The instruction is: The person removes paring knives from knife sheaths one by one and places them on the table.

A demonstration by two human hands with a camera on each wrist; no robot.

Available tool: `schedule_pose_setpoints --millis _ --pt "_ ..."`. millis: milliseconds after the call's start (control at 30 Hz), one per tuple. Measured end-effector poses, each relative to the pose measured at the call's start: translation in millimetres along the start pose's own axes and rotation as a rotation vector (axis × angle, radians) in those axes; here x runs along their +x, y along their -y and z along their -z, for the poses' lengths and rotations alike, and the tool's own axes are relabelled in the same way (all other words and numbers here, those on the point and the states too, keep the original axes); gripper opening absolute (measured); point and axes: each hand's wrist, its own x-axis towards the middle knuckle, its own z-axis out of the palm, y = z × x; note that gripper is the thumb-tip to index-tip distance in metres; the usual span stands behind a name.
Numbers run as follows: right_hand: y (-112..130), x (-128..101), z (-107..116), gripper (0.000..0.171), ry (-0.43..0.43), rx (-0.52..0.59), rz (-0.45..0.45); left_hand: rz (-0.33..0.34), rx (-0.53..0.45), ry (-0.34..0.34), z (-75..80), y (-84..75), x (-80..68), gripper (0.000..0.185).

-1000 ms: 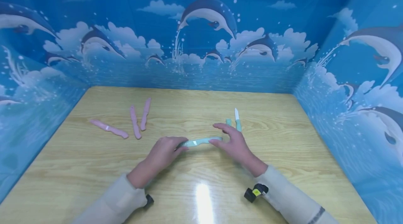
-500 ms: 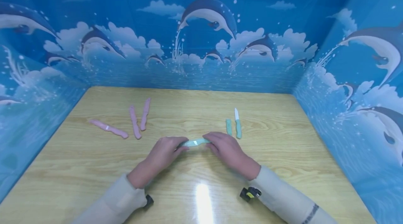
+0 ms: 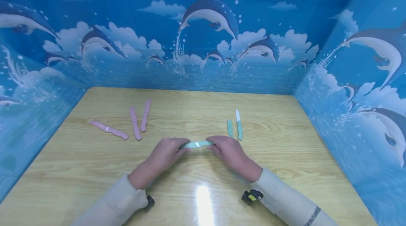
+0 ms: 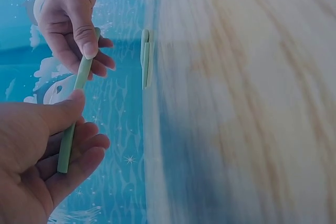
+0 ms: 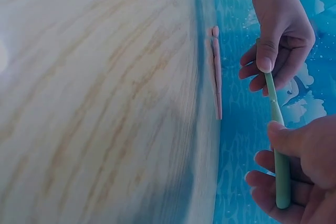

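Just in front of the bare green knife (image 3: 238, 127) and its loose green sheath (image 3: 229, 128), toward the person, both hands hold one sheathed green knife (image 3: 196, 144) level above the tabletop (image 3: 285, 138). The left hand (image 3: 165, 153) pinches one end between thumb and curled fingers; the right hand (image 3: 229, 152) grips the other end the same way, as both wrist views confirm. A pale band across the middle of the sheathed green knife marks where cover meets handle, and the two parts look fully joined, with no blade showing.

Judged from how things lie, the work appears to be about pulling covers off or pushing them on, and it is partway through. The bare green knife lies with its white blade exposed, touching or nearly touching the loose green sheath beside it, so that pair is apart. Well to the left of the sheathed green knife lie three pink pieces: a long pink knife (image 3: 109, 129) with a pale band, seemingly still closed, and two shorter pink pieces (image 3: 140, 117) side by side, which I cannot tell apart as handle or cover. Whether the held one is being opened or closed cannot be told from these views.
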Motion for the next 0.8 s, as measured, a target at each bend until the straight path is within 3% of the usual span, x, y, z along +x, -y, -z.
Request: schedule_pose_setpoints --millis 800 --pt "-4.0 -1.8 -2.3 0.023 -0.038 0.006 0.000 -0.003 -0.023 -0.006 -3.2 -0.5 1.7 0.023"
